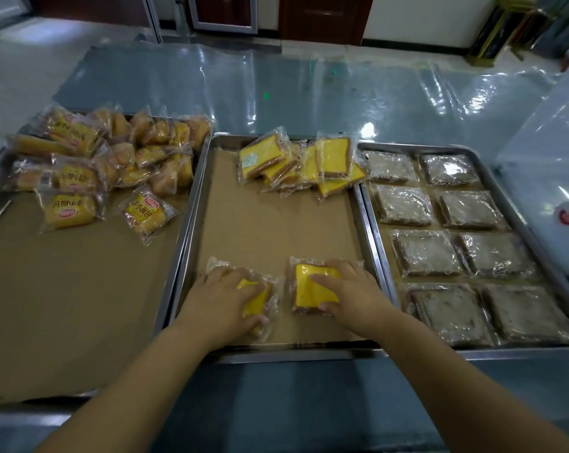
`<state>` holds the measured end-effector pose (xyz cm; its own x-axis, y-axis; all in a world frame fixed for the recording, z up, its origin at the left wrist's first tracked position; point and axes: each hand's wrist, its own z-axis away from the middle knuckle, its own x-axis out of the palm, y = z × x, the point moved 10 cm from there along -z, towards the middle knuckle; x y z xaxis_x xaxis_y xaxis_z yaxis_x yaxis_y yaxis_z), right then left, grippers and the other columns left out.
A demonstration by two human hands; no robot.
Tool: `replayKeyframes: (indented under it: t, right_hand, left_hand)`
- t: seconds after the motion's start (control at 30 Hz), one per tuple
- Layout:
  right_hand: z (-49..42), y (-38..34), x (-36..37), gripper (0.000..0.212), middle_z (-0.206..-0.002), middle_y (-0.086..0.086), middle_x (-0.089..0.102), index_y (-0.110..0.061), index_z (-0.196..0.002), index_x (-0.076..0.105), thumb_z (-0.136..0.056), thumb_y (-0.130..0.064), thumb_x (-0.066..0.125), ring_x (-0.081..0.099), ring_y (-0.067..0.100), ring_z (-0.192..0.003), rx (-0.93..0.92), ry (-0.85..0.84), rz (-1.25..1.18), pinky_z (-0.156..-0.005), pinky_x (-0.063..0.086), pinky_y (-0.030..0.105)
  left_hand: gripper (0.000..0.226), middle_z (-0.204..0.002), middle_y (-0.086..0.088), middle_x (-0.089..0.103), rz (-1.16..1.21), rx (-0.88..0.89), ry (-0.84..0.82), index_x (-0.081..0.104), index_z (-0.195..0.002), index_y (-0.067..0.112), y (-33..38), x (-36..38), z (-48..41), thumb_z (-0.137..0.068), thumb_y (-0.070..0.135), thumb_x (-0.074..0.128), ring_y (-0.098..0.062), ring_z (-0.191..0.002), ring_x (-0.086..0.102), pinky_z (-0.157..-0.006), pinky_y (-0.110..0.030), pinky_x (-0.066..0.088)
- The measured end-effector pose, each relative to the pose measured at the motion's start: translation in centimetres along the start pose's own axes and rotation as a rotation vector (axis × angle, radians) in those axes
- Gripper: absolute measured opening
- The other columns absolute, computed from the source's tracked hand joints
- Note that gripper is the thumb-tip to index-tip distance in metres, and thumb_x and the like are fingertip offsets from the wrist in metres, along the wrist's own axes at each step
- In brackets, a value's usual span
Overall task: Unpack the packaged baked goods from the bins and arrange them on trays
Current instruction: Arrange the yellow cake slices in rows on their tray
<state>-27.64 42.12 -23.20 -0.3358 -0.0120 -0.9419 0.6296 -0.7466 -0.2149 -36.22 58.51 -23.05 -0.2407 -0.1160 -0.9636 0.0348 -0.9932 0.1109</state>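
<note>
A steel middle tray (363, 223) lined with brown paper holds a loose pile of wrapped yellow cake slices (296, 165) at its far end. Near its front edge lie two more wrapped slices, side by side and apart. My left hand (221, 299) covers the left slice (258, 299), fingers over the top and thumb curled round its near edge. My right hand (348, 289) holds the right slice (309, 289), index finger across the top and thumb at the near corner. Both slices rest on the paper.
The left tray (64, 305) carries a heap of wrapped small breads (113, 158) at its far end. The right tray (368, 204) holds dark wrapped slices (440, 230) in two neat columns. Clear plastic sheeting (309, 93) covers the table behind.
</note>
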Motion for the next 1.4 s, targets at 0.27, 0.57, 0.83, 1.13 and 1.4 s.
replayKeyframes:
  t: [0.27, 0.57, 0.83, 1.13, 1.4]
  right_hand:
    - [2.3, 0.2, 1.0, 0.077, -0.14, -0.008, 0.025, -0.044, -0.142, 0.026, -0.077, -0.045, 0.068, 0.019, 0.018, -0.13, 0.003, -0.116, -0.001, -0.106, 0.015, 0.038]
    - [-2.0, 0.4, -3.3, 0.059, -0.132, -0.003, 0.043, -0.031, -0.136, 0.042, -0.082, -0.046, 0.061, 0.037, 0.02, -0.123, 0.048, -0.043, -0.141, -0.102, 0.035, 0.042]
    - [-10.6, 1.5, -10.5, 0.043, -0.116, -0.004, 0.059, -0.026, -0.125, 0.052, -0.084, -0.036, 0.06, 0.057, 0.015, -0.1, 0.134, 0.26, -0.298, -0.078, 0.049, 0.032]
    - [-20.5, 2.8, -14.3, 0.061, -0.133, 0.004, 0.043, -0.016, -0.136, 0.038, -0.086, -0.039, 0.062, 0.048, 0.023, -0.115, 0.234, 0.406, -0.283, -0.085, 0.044, 0.032]
    - [-22.9, 3.6, -12.1, 0.048, -0.122, -0.001, 0.049, -0.021, -0.124, 0.05, -0.084, -0.044, 0.062, 0.05, 0.017, -0.101, 0.265, 0.33, -0.256, -0.076, 0.044, 0.028]
  left_hand:
    - [0.072, -0.135, 0.001, 0.037, -0.051, -0.129, 0.003, 0.027, -0.133, 0.043, 0.5, 0.4, 1.3, -0.072, 0.081, 0.033, -0.028, -0.118, 0.035, -0.091, -0.046, 0.034]
    - [0.076, -0.119, 0.002, 0.045, 0.096, -0.183, 0.078, 0.042, -0.13, 0.03, -2.9, -3.2, -1.6, -0.073, 0.08, 0.031, -0.02, -0.109, 0.042, -0.082, -0.034, 0.046]
    - [0.043, -0.121, 0.004, 0.05, 0.268, -0.167, 0.273, 0.049, -0.124, 0.027, -6.3, -8.5, -10.6, -0.086, 0.048, 0.055, -0.019, -0.108, 0.048, -0.082, -0.033, 0.047]
    - [0.059, -0.144, -0.003, 0.031, 0.309, -0.2, 0.292, 0.034, -0.136, 0.023, -9.5, -10.0, -20.6, -0.085, 0.028, 0.063, -0.023, -0.13, 0.032, -0.102, -0.037, 0.039]
    - [0.055, -0.147, -0.004, 0.031, 0.381, -0.177, 0.244, 0.035, -0.137, 0.019, -10.4, -8.4, -23.2, -0.088, 0.018, 0.059, -0.023, -0.129, 0.036, -0.101, -0.035, 0.036]
